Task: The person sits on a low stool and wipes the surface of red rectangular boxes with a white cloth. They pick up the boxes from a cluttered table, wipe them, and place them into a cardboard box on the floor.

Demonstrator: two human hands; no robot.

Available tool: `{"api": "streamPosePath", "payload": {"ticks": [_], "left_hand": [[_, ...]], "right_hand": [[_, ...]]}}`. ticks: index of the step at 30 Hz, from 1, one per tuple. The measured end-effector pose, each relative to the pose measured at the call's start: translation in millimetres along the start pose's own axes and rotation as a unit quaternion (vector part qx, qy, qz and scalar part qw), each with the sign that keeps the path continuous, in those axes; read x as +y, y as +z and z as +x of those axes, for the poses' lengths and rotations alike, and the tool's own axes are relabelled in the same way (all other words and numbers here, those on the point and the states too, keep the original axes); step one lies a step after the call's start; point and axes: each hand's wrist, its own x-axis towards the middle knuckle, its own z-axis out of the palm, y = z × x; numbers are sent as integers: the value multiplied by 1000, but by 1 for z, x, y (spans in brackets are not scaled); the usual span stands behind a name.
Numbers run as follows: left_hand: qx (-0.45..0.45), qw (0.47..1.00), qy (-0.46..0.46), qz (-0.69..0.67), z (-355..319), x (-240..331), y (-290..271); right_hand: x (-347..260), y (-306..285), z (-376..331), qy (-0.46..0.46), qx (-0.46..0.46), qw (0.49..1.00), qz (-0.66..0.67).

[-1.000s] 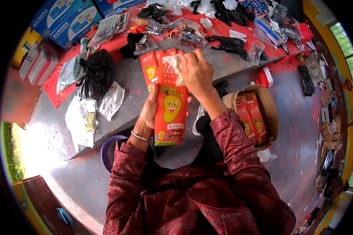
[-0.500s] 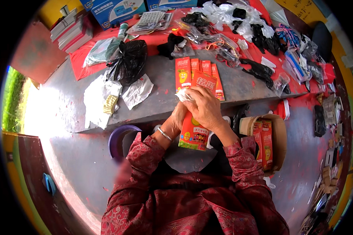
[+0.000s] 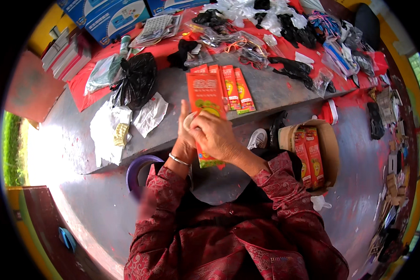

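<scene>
In front of me a red packet with a cartoon fruit on it stands tilted over the table edge. My left hand grips it from the left and partly behind; some fingertips show at its right edge. My right hand is closed against the packet's front, with a crumpled white wad between its fingers. The wad looks like tissue or cloth. Beyond the held packet, several more red packets lie fanned out on the grey table, partly hidden by it.
An open cardboard box with red packets stands at the right, below the table. A purple bucket is at the left. On the table lie a black plastic bag, white paper and heaped clear bags. Blue boxes stand behind.
Both hands have moved left with the packet, which now shows more of its front. The white wad has shifted lower on it. The view has turned slightly.
</scene>
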Motion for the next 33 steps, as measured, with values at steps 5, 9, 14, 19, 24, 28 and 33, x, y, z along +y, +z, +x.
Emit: {"api": "streamPosePath", "payload": {"ticks": [5, 9, 14, 19, 24, 28, 33], "left_hand": [[40, 996, 6, 74, 4, 16, 25], [12, 1000, 6, 27, 9, 23, 11], [-18, 997, 34, -72, 7, 20, 27], [-1, 999, 52, 1, 14, 19, 13], [-6, 999, 30, 24, 10, 15, 15], [35, 998, -55, 4, 2, 5, -1], [-5, 989, -149, 2, -5, -10, 20]], "right_hand": [[-14, -34, -10, 20, -180, 981, 71], [20, -77, -11, 151, -92, 983, 59], [36, -98, -9, 231, 206, 950, 34], [-12, -47, -20, -44, -6, 999, 1], [13, -53, -9, -59, 47, 994, -79], [35, -71, 17, -30, 127, 982, -136], [61, -79, 32, 69, 240, 948, -196]]}}
